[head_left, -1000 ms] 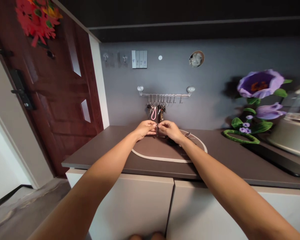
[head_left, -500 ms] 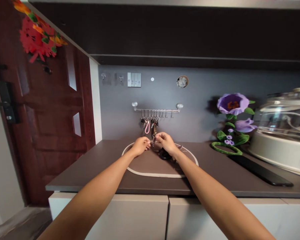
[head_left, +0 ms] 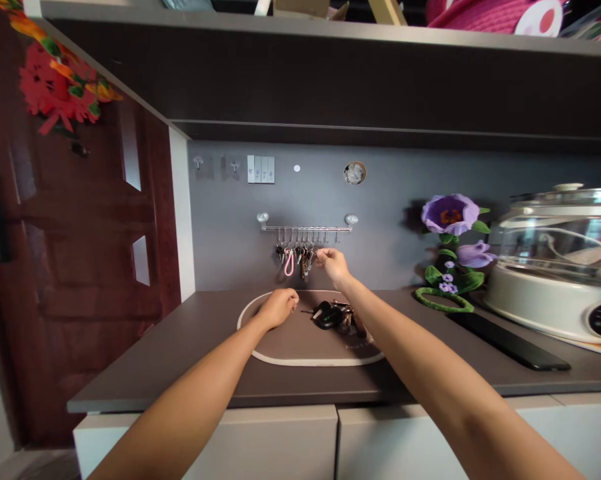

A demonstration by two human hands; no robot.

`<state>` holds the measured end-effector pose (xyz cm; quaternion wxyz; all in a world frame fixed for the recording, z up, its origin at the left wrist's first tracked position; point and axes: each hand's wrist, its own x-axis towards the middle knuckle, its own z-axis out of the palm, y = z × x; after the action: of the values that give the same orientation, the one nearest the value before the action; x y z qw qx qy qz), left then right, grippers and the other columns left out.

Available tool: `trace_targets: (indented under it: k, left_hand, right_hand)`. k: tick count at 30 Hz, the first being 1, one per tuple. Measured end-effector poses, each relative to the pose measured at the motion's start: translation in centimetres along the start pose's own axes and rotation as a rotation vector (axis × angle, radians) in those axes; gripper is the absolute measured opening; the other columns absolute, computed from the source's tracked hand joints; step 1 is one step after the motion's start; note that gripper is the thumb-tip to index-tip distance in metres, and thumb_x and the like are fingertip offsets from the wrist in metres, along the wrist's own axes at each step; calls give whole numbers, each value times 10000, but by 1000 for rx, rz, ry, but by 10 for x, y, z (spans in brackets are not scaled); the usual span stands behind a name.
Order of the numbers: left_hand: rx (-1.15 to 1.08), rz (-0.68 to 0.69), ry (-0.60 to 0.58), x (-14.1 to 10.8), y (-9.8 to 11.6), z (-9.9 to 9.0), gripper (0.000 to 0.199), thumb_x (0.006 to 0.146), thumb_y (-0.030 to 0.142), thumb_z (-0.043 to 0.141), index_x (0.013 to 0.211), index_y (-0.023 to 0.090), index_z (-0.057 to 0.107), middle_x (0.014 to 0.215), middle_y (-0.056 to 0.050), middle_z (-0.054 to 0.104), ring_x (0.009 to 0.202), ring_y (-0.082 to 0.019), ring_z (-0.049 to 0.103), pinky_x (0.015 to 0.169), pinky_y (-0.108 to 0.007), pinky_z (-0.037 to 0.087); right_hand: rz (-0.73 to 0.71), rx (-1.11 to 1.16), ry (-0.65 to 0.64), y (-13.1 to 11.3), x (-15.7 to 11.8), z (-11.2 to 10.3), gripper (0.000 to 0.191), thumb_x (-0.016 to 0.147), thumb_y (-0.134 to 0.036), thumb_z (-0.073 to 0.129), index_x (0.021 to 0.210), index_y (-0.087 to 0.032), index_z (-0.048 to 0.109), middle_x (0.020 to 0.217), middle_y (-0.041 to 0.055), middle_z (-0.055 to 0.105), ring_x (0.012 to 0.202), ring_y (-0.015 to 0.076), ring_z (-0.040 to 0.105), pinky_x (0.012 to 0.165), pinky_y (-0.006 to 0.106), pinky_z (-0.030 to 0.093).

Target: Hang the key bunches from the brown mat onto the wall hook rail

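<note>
My right hand (head_left: pixel 333 264) is raised to the metal hook rail (head_left: pixel 306 229) on the grey wall and pinches a key ring at the hanging keys (head_left: pixel 300 256). A pink strap (head_left: pixel 289 263) hangs among those keys. My left hand (head_left: pixel 279 307) rests curled over the oval brown mat (head_left: pixel 280 350) on the countertop, with nothing visible in it. A black car key fob with more keys (head_left: pixel 332 314) lies on the mat, just right of my left hand and below my right wrist.
A dark wooden door (head_left: pixel 80 267) with a red flower ornament (head_left: pixel 60 83) stands at left. Purple artificial flowers (head_left: pixel 450 247), a flat black object (head_left: pixel 510 341) and a white appliance with a glass lid (head_left: pixel 555 267) occupy the counter's right side. A dark shelf runs overhead.
My right hand has risen from the mat to the hook rail with the key ring. My left hand let go and dropped to the mat. The view has tilted upward.
</note>
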<state>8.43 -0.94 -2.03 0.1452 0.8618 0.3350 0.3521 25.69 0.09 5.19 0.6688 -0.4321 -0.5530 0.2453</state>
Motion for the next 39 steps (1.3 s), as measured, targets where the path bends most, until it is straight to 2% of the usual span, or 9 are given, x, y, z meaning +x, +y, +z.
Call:
trace_targets:
  k: [9,24,39]
  left_hand:
    - [30,27,-1,1,-2,0,181,733,157,378,635,164,529,637,-9,589,612,-116,530,621,-216,381]
    - [31,48,-3,5,-8,3,170,730,158,378,618,156,506,631,-5,582,595,-104,515,607,-202,371]
    - [13,13,-7,4,-9,2,181,740,174,380,652,150,537,648,-11,597,578,-100,527,597,-205,385]
  right_hand:
    - [87,50,101,-13,33,10,68,678,-186,484,624,-147,497,543,-4,520,512,80,489,521,206,424]
    - [230,158,176,-7,42,17,97,670,-66,461,622,-133,512,548,-6,541,506,53,492,499,163,408]
    - [221,137,51,3,33,7,104,681,-80,457,612,-146,497,514,-37,509,498,41,463,569,172,410]
